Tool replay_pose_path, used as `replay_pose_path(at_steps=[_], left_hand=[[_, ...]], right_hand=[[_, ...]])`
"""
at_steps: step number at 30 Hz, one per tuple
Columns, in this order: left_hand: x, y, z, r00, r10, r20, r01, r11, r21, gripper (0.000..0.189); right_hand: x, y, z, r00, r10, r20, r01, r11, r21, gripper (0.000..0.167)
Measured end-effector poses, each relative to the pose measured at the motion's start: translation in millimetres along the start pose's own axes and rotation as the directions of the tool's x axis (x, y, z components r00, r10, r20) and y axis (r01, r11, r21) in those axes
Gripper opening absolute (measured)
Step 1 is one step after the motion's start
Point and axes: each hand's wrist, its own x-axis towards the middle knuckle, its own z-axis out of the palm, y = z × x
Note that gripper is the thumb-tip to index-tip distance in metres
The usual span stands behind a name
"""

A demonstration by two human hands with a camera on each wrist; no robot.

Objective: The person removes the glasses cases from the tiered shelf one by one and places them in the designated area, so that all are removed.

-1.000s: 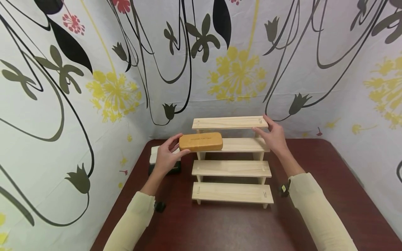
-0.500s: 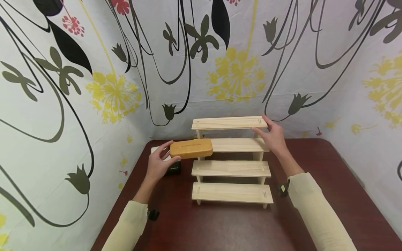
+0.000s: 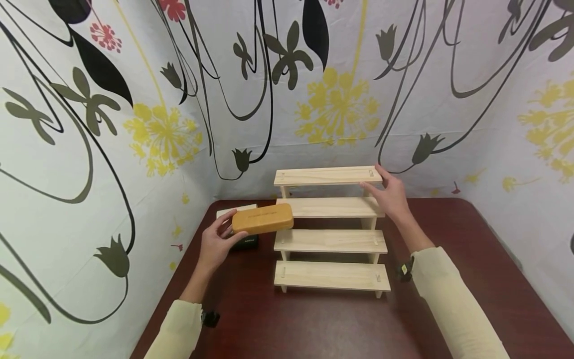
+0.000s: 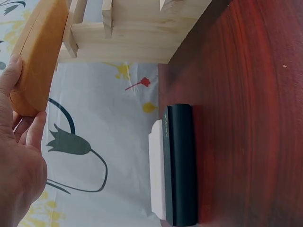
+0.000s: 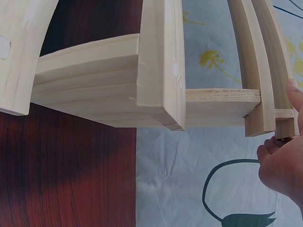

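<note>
My left hand (image 3: 214, 244) grips the left end of a tan glasses case (image 3: 262, 218), thumb below and fingers above. The case is held up in front of the left end of a stepped wooden shelf rack (image 3: 332, 241), tilted slightly up to the right. In the left wrist view, the fingers hold the rounded end of the same glasses case (image 4: 40, 56). My right hand (image 3: 391, 197) pinches the right end of the rack's top board (image 3: 328, 175). The right wrist view shows that hand (image 5: 284, 161) at the end of the farthest board.
Behind the left hand, a white case (image 4: 156, 170) and a dark green case (image 4: 183, 165) stand side by side on the reddish-brown table (image 3: 332, 324). Flower-printed cloth (image 3: 278, 109) closes off the back and both sides.
My left hand has moved left and down with the glasses case, away from the upper boards. The right hand keeps its place on the top board.
</note>
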Motion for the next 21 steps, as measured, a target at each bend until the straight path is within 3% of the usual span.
replay_pose_path(at_steps=[21], left_hand=[[-27.4,-6.5,-28.9,0.998,-0.034,-0.048,0.034,0.999,-0.001,0.067]], right_hand=[[-1.7,1,0,1.0,-0.022,-0.013,0.022,1.0,-0.008,0.085]])
